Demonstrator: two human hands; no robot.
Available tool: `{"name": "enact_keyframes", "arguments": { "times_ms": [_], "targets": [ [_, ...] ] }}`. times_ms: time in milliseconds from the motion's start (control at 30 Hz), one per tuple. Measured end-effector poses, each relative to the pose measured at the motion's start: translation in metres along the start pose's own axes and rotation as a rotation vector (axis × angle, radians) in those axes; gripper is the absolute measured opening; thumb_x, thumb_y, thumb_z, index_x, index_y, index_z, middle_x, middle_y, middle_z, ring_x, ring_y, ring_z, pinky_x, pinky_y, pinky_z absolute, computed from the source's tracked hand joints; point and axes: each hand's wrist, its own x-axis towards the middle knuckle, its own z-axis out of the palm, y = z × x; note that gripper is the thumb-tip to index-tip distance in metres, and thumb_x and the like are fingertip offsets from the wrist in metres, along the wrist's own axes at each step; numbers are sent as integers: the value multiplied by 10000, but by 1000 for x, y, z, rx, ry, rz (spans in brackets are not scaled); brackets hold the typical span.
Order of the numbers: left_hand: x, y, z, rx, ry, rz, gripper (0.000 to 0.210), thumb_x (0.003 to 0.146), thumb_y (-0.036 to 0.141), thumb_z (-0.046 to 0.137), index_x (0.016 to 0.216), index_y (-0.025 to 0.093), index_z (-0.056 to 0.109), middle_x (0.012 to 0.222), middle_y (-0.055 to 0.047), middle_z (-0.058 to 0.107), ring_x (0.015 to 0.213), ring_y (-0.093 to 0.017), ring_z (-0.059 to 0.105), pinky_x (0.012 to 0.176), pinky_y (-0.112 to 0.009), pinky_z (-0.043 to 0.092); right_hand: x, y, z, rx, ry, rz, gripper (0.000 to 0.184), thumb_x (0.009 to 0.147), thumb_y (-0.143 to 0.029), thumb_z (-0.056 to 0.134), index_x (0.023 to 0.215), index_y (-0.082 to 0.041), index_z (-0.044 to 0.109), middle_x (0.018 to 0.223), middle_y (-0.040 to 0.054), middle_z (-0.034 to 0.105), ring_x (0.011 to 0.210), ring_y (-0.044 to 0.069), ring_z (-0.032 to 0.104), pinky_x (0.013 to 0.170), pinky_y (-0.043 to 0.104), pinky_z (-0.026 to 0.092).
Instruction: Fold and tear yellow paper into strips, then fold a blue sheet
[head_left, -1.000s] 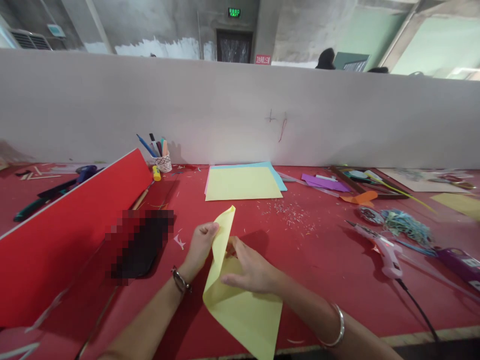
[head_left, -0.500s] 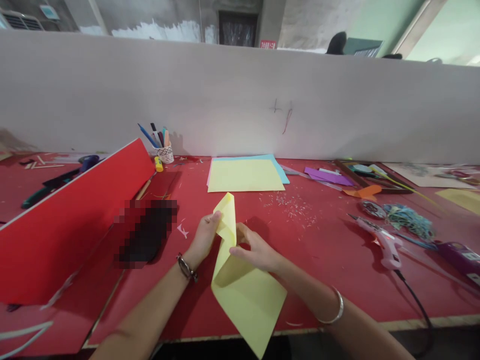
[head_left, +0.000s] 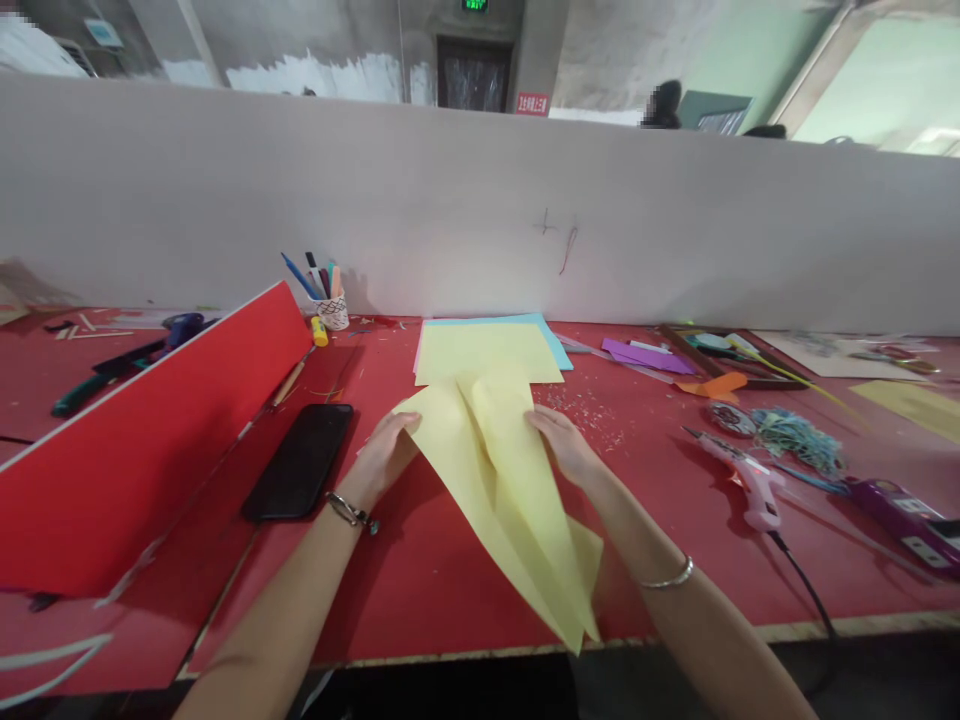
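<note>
A creased sheet of yellow paper [head_left: 495, 470] is stretched between my two hands above the red table. My left hand [head_left: 390, 450] pinches its upper left edge, thumb on top. My right hand [head_left: 566, 445] grips the upper right edge, its fingers partly behind the paper. Folds run down the middle of the sheet, and its lower end narrows to points near the table's front edge. Behind it lies a stack of flat coloured sheets, a yellow sheet [head_left: 487, 350] on top and a blue sheet [head_left: 555, 340] under it.
To the left are a black phone [head_left: 300, 462], a standing red board [head_left: 165, 430] and a pen cup [head_left: 330, 310]. A pink glue gun [head_left: 754, 485], a bundle of blue-green strands [head_left: 799, 440] and purple paper [head_left: 649, 355] lie right. A white partition [head_left: 300, 190] rises behind.
The yellow paper was rolled narrow at its top between my hands; it is now spread wide. My hands have moved apart, the left slightly left and the right to the right.
</note>
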Motion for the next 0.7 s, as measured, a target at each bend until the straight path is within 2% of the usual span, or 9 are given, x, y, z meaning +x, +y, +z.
{"name": "enact_keyframes", "arguments": {
  "times_ms": [100, 200, 267, 300, 367, 467, 567, 667, 700],
  "targets": [
    [2, 7, -5, -21, -49, -22, 177, 553, 142, 533, 728, 166, 536, 538, 43, 562, 487, -102, 538, 484, -199, 426, 4, -8, -20, -56, 7, 35, 305, 571, -460, 564, 700, -185, 539, 633, -12, 595, 608, 150, 556, 616, 288, 433],
    [4, 8, -10, 1, -49, -10, 315, 559, 144, 541, 869, 195, 516, 489, 84, 521, 416, -76, 486, 445, -176, 392, 6, -14, -34, -233, -47, 17, 298, 577, -409, 586, 748, -180, 504, 628, -28, 562, 627, 137, 549, 651, 284, 424],
    [6, 7, -12, 157, 17, 100, 346, 581, 179, 526, 927, 198, 519, 513, 72, 541, 459, -99, 514, 479, -205, 415, 6, -15, -36, -353, -117, 13, 394, 581, -357, 601, 906, -172, 476, 687, -18, 568, 706, 146, 559, 720, 304, 420],
    [7, 6, -13, 264, 76, 182, 306, 588, 191, 509, 892, 187, 544, 540, 53, 561, 508, -116, 537, 519, -228, 432, 5, -14, -36, -416, -132, 9, 477, 589, -340, 601, 1002, -167, 437, 740, -1, 574, 757, 156, 561, 751, 320, 416],
    [8, 4, -15, 450, 199, 338, 192, 591, 198, 473, 740, 164, 589, 626, 5, 604, 647, -151, 570, 643, -272, 447, -2, -13, -31, -575, -78, -50, 591, 623, -330, 581, 1139, -167, 345, 901, 54, 565, 890, 187, 540, 810, 366, 398],
    [7, 5, -15, 529, 265, 427, 160, 577, 180, 448, 609, 164, 605, 727, -29, 628, 779, -173, 561, 790, -291, 404, -22, -16, -18, -846, 58, -252, 521, 692, -330, 520, 1164, -190, 348, 1141, 109, 468, 1092, 233, 420, 910, 428, 317],
    [4, 8, -12, 562, 278, 470, 210, 595, 188, 430, 663, 172, 629, 792, -35, 631, 819, -177, 553, 812, -289, 393, -54, -26, 0, -991, -83, -328, 456, 743, -355, 465, 1165, -202, 383, 1184, 110, 458, 1116, 239, 399, 924, 422, 310],
    [0, 11, -8, 586, 260, 476, 234, 636, 235, 434, 739, 172, 634, 862, -51, 628, 872, -188, 547, 797, -282, 405, -87, -31, 21, -1080, -287, -309, 558, 728, -410, 483, 1221, -186, 352, 1206, 116, 454, 1112, 252, 405, 905, 418, 337],
    [-2, 12, -7, 604, 245, 461, 244, 641, 247, 440, 766, 168, 634, 888, -58, 624, 887, -191, 544, 790, -279, 409, -95, -28, 27, -1126, -293, -307, 615, 693, -440, 516, 1223, -170, 357, 1205, 124, 456, 1115, 267, 397, 924, 434, 313]
  ]
}}
